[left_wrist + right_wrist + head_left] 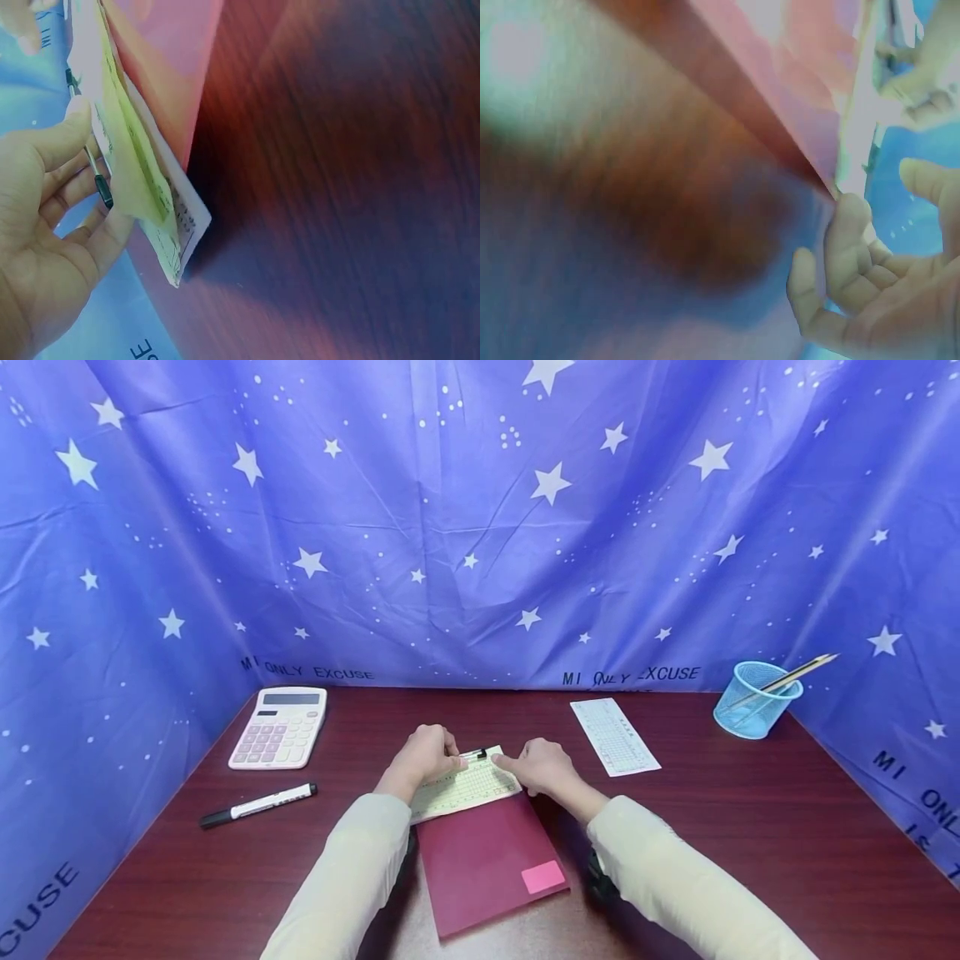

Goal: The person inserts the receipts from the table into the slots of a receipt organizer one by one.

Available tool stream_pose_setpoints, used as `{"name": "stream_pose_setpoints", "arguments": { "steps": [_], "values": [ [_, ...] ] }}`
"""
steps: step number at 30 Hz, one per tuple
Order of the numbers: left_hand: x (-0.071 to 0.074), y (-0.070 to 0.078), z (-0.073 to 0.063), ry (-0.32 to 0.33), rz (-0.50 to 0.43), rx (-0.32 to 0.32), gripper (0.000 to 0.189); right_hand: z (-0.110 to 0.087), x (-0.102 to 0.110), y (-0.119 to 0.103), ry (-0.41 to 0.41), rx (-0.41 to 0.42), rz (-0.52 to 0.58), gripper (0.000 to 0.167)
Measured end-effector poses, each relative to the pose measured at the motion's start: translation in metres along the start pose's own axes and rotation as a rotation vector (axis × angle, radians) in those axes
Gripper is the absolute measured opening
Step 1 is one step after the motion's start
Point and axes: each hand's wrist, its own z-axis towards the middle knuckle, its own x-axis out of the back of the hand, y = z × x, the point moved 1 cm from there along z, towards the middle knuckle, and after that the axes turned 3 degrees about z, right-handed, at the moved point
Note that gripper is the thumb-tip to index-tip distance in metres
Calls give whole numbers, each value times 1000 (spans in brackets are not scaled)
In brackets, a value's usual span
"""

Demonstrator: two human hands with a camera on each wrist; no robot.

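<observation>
A red folder (487, 860) with a pink label lies in front of me, yellowish printed slips (468, 793) across its top. A thin metal paper fastener (482, 753) with black sliders runs along the slips' top edge. My left hand (427, 753) pinches this fastener, its thumb on the strip and fingers behind; one slider (103, 191) shows between its fingers. In the left wrist view the slips (139, 165) fan apart at the corner. My right hand (546, 768) is at the slips' right end, its forefinger touching the corner and its thumb (922, 180) held apart.
A white calculator (277, 727) and a marker (258, 804) lie to the left. Back right are another printed slip (615, 737) and a blue mesh pen cup (753, 702) with pencils. A blue starry curtain (480, 527) closes off the table behind and at the sides.
</observation>
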Motion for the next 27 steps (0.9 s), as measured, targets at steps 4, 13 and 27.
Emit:
{"name": "stream_pose_setpoints", "arguments": {
  "steps": [4, 13, 27],
  "values": [
    [-1, 0, 0, 6, 9, -9, 16, 1, 19, 12, -49, 38, 116, 35],
    [-1, -1, 0, 14, 12, -6, 16, 6, 66, 57, -13, 120, 284, 25],
    [-2, -1, 0, 36, 31, -38, 16, 4, 99, 129, 229, -103, 119, 42]
  ]
}}
